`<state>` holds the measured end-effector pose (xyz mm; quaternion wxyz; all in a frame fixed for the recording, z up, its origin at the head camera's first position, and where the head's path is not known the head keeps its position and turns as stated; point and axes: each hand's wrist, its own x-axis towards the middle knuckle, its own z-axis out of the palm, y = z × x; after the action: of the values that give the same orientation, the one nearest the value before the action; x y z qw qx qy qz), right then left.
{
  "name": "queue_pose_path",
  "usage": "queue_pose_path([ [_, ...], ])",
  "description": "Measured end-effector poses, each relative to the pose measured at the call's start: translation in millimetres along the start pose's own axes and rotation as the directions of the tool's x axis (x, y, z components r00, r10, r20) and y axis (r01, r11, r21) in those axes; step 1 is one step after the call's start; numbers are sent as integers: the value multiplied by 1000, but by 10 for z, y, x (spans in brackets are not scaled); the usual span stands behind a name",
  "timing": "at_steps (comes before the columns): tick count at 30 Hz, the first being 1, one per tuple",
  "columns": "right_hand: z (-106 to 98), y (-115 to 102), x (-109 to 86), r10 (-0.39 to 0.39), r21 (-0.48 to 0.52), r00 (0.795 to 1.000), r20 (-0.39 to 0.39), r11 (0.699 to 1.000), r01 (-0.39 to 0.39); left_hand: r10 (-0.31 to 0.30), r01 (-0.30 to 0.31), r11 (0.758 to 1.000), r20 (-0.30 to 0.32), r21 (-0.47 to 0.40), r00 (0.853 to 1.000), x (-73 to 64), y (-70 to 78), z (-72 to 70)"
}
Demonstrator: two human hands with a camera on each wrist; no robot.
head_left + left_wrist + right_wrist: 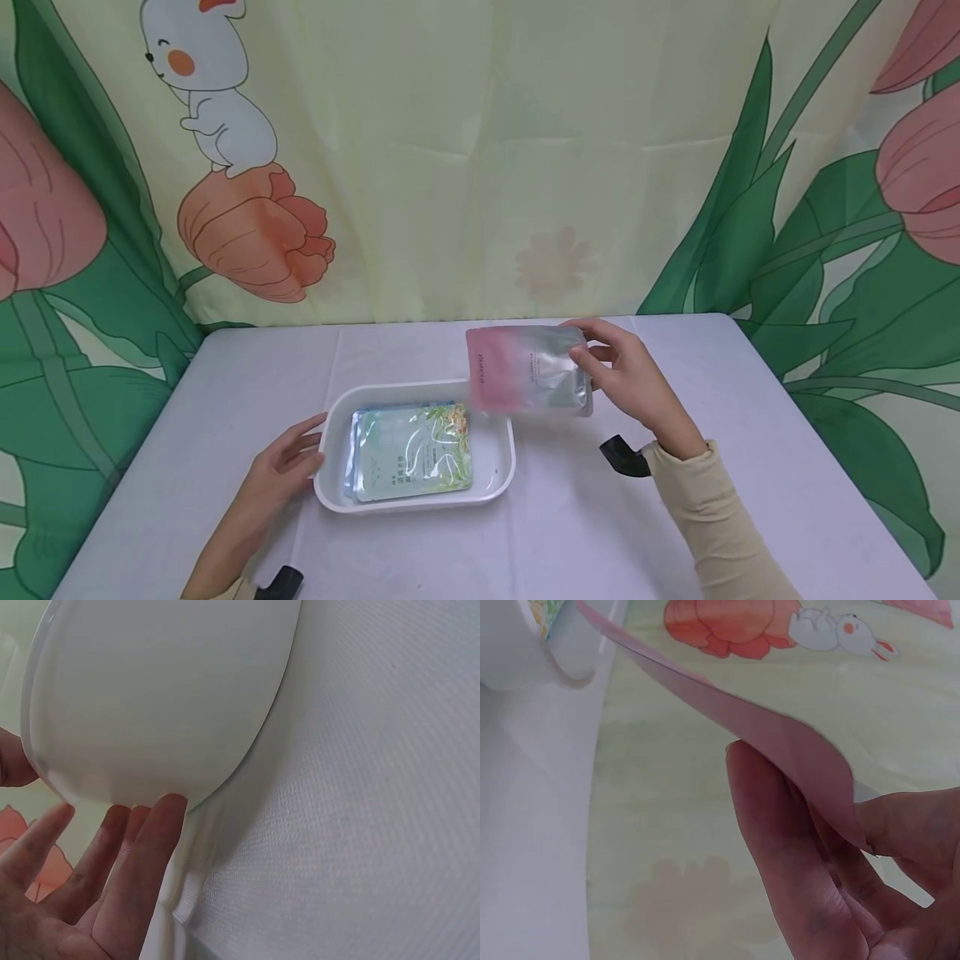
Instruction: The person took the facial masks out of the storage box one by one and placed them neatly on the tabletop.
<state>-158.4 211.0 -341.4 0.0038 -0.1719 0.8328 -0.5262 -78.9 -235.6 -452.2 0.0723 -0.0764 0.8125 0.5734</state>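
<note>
My right hand (pixel 626 367) pinches a flat pink and silver foil packet (pixel 525 367) by its right edge, thumb in front and fingers behind. Held up, the packet overlaps the right back corner of a white plastic tray (pixel 491 498) in the head view. From the right wrist, the packet's pink side (pixel 780 742) looks slightly bent. Fairly straight fingers of my left hand (pixel 281 467) touch the tray's left end; the left wrist view shows their fingertips (pixel 172 806) against the outer wall. Inside the tray lies a small stack of shiny packets, a pale green one (pixel 412 454) on top.
A white cloth (pixel 420 558) covers the table. Behind it hangs a pale yellow curtain (pixel 465 167) printed with tulips and a rabbit. Black straps (pixel 625 457) show at both wrists.
</note>
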Motion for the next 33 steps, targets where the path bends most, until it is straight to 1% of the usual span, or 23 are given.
queue_pose_path([
  [8, -125, 28, -24, 45, 21, 999, -27, 999, -44, 1, -1, 1000, 3, -6, 1000, -9, 13, -7],
  [15, -203, 96, -22, 49, -24, 997, -59, 998, -51, -8, 8, 1000, -1, 3, 1000, -11, 9, -3],
  [26, -259, 208, -39, 108, -19, 991, -79, 994, -110, -14, 14, 1000, -6, -6, 1000, -5, 2, 5],
  [33, -325, 252, -56, 106, -42, 989, -105, 993, -111, -16, 16, 1000, -12, 0, 1000, -12, 18, 11],
])
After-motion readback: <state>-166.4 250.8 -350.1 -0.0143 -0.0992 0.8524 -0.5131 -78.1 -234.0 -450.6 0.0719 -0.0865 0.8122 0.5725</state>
